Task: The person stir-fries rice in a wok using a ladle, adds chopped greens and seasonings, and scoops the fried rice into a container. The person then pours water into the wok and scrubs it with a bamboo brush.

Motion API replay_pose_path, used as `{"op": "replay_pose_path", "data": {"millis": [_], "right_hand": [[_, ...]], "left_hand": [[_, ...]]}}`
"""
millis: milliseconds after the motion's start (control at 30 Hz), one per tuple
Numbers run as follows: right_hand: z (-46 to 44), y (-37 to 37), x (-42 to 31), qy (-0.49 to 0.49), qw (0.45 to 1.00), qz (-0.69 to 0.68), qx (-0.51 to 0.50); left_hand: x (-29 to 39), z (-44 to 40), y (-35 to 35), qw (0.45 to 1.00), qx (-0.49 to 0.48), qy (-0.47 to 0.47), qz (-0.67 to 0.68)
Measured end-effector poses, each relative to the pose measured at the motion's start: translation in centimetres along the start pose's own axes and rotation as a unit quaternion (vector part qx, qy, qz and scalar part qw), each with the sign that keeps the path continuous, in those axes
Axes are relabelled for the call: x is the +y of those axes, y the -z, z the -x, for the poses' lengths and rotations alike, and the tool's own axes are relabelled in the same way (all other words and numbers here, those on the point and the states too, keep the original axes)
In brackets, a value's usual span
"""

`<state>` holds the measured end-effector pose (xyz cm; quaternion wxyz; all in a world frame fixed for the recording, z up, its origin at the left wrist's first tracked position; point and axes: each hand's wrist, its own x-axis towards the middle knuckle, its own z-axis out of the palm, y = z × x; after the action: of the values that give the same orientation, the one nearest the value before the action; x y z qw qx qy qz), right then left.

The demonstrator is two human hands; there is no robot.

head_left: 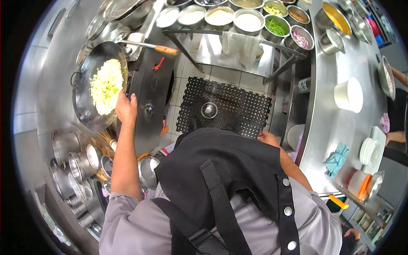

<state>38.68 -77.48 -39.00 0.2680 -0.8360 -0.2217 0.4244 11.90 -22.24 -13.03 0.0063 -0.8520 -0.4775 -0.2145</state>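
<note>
A dark wok point(87, 95) on the left holds a heap of pale yellow-green shredded food point(106, 85). My left hand point(126, 108) is closed at the wok's right rim, beside the food; its exact grip is partly hidden. A long-handled metal cooking tool with a wooden grip point(165, 50) lies just beyond the wok, its handle pointing right. My right hand point(268, 138) hangs low beside my apron point(221, 148), fingers curled, with nothing visible in it.
Several metal bowls of ingredients point(247, 22) line a rack ahead. A black perforated mat point(191, 106) with a small metal bowl point(209, 110) covers the floor. On the right counter point(331, 131) are a white tub point(348, 94) and blue cloth point(336, 159). Another person's hand point(395, 137) shows there.
</note>
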Motion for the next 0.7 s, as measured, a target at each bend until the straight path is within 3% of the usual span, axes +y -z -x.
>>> {"op": "replay_pose_path", "data": {"millis": [133, 200, 233, 267, 300, 333, 367, 433, 567, 600, 633, 700], "right_hand": [[3.2, -0.1, -1.4, -0.035, 0.996, -0.077, 0.024], [5.9, -0.1, -1.2, 0.02, 0.982, -0.187, -0.011], [4.9, -3.4, 5.4, 0.068, 0.938, -0.338, -0.043], [5.1, -4.0, 6.7, 0.064, 0.939, -0.336, -0.035], [5.6, -4.1, 7.3, -0.099, 0.827, -0.55, -0.062], [5.9, -4.4, 8.5, -0.25, 0.643, -0.72, -0.081], [6.1, -5.0, 9.5, -0.25, 0.642, -0.721, -0.071], [6.0, -5.9, 12.1, -0.057, 0.754, -0.645, -0.106], [12.9, 4.9, -5.3, -0.107, 0.743, -0.66, -0.036], [14.6, 6.9, -8.7, 0.04, 0.918, -0.368, 0.143], [15.8, 8.5, -10.7, 0.167, 0.94, -0.01, 0.299], [17.6, 10.9, -11.8, 0.158, 0.885, 0.051, 0.434]], "left_hand": [[-0.6, 0.0, -0.7, 1.0, 0.005, 0.013, -0.007], [-1.0, -0.1, -0.8, 0.999, -0.022, 0.025, -0.022], [-1.3, 0.0, -1.1, 1.0, -0.001, 0.016, -0.007], [-1.5, 0.1, -1.4, 0.999, 0.014, 0.015, -0.024], [-1.4, 0.1, -1.5, 0.999, 0.013, 0.02, -0.024], [-1.3, 0.2, -1.4, 0.999, 0.011, 0.024, -0.023], [-1.2, 0.2, -1.4, 1.0, 0.007, 0.021, -0.014], [-1.4, 0.0, -1.6, 0.999, 0.001, 0.023, -0.047], [-2.1, 0.1, -2.0, 0.999, 0.014, -0.008, -0.043], [-2.0, 0.1, -1.8, 0.999, 0.013, -0.004, -0.029], [-1.8, 0.1, -1.8, 1.0, 0.01, -0.001, -0.015], [-1.8, 0.1, -1.5, 1.0, -0.014, -0.003, 0.004]]}}
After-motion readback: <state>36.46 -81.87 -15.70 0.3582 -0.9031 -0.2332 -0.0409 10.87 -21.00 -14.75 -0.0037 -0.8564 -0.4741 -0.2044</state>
